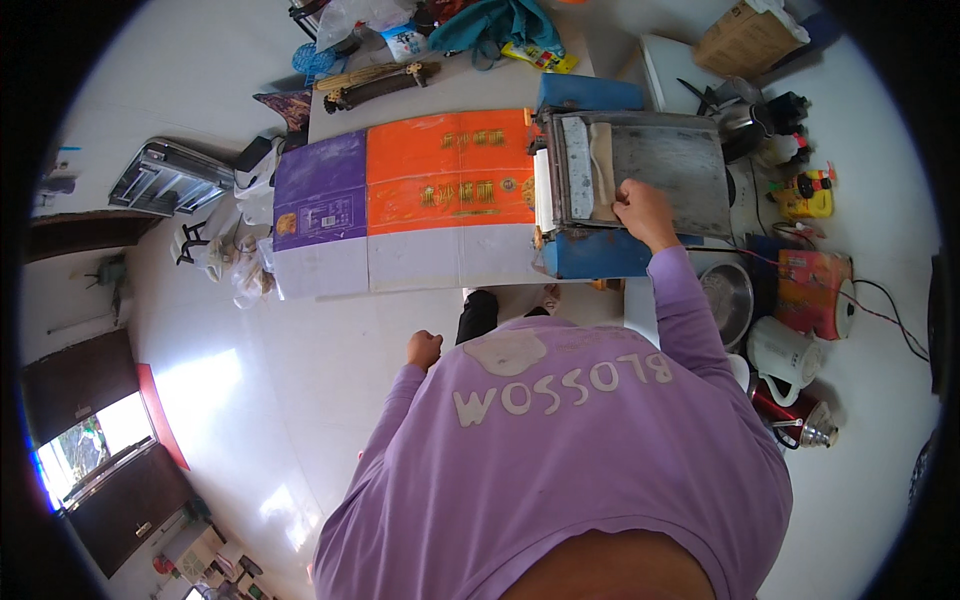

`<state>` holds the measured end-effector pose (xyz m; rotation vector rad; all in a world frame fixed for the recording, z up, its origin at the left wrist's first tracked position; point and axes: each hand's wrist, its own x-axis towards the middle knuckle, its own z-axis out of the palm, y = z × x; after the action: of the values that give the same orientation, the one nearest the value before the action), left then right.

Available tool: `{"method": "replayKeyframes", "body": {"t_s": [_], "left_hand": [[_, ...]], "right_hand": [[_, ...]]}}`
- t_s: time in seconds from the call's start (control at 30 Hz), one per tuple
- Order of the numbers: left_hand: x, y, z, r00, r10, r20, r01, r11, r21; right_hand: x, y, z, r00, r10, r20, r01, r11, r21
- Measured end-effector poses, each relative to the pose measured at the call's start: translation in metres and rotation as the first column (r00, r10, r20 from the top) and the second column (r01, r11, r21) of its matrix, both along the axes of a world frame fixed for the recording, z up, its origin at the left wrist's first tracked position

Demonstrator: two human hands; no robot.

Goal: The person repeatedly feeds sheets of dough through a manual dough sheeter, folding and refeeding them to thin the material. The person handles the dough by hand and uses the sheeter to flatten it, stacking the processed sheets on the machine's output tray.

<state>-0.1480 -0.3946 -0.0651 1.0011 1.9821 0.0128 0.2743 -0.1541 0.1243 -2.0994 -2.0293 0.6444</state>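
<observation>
My right hand (636, 211), fingers curled, rests at the near end of a flat tan strip, perhaps dough (602, 169), on the metal top of a blue-sided machine (596, 253); whether the fingers pinch the strip cannot be told. A pale roller or strip (544, 191) shows at the machine's left side. Left of it, an opened-out cardboard box (412, 187), orange, purple and grey, covers much of the table. My left hand (425, 349) hangs beside my body, away from the table, its fingers curled and nothing seen in them.
Brushes (375, 82), a teal cloth (495, 30) and plastic bags lie at the table's far side. To the right stand a metal bowl (726, 304), a white pitcher (784, 360), a red kettle (802, 420) and trailing cables. A folded metal stepladder (172, 178) is at left.
</observation>
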Motion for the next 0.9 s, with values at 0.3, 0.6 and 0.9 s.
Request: {"method": "replayKeyframes", "body": {"t_s": [0.3, 0.6, 0.9], "left_hand": [[0.0, -0.002, -0.008, 0.997, -0.064, -0.043, 0.064, 0.998, 0.004], [0.023, 0.011, 0.016, 0.998, -0.063, -0.006, 0.063, 0.997, -0.053], [-0.017, 0.019, -0.025, 0.98, -0.194, 0.033, 0.195, 0.981, -0.016]], "right_hand": [[-0.003, -0.002, 0.008, 0.993, -0.006, -0.116, -0.002, 0.998, -0.069], [-0.003, -0.008, -0.005, 0.956, 0.033, -0.29, -0.026, 0.999, 0.027], [-0.023, -0.005, -0.003, 0.915, 0.025, -0.402, -0.009, 0.999, 0.041]]}}
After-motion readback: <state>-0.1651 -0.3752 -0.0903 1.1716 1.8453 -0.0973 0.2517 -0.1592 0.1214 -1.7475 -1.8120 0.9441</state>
